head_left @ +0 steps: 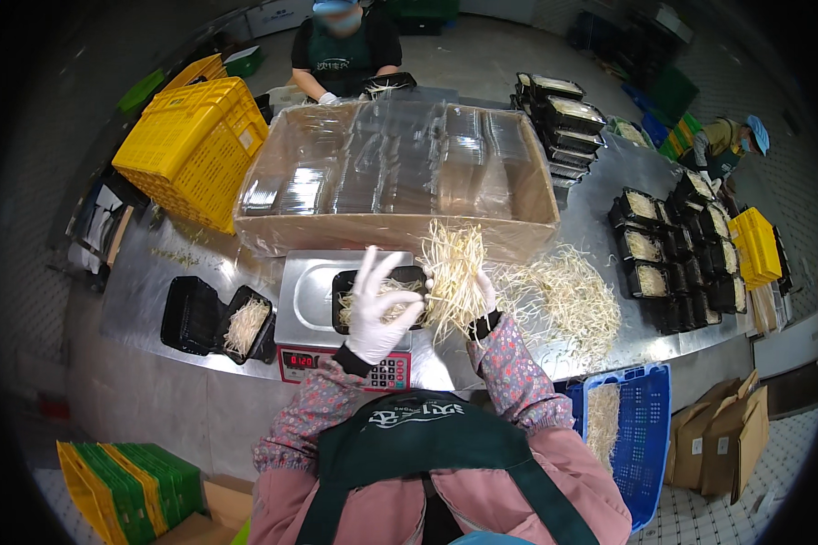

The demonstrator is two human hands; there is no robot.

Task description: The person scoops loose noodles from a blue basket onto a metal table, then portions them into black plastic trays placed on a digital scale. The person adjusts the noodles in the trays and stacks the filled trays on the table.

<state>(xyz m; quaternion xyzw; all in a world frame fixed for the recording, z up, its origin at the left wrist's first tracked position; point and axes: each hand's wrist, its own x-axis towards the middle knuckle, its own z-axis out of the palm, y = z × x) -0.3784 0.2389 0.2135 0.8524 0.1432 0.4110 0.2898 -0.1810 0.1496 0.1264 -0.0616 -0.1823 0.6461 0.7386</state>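
Note:
My right hand (483, 297), in a white glove, grips a thick bundle of bean sprouts (453, 272) above the table. Beside it, my gloved left hand (373, 313) has thumb and forefinger pinched together while its other fingers stretch out. Whether anything sits in that pinch is too small to tell. Below the left hand, a black plastic tray (339, 283) partly filled with sprouts rests on a weighing scale (302, 300) with a red keypad front. A loose heap of sprouts (568, 304) spreads to the right of my right hand.
Behind the scale stands a wide carton (391, 232) of clear plastic lids. An open black box (191, 315) with sprouts lies left. Filled trays stack up behind (573, 113) and at right (645, 245). A yellow crate (186, 145) and blue basket (645, 436) flank the table. Two people work beyond.

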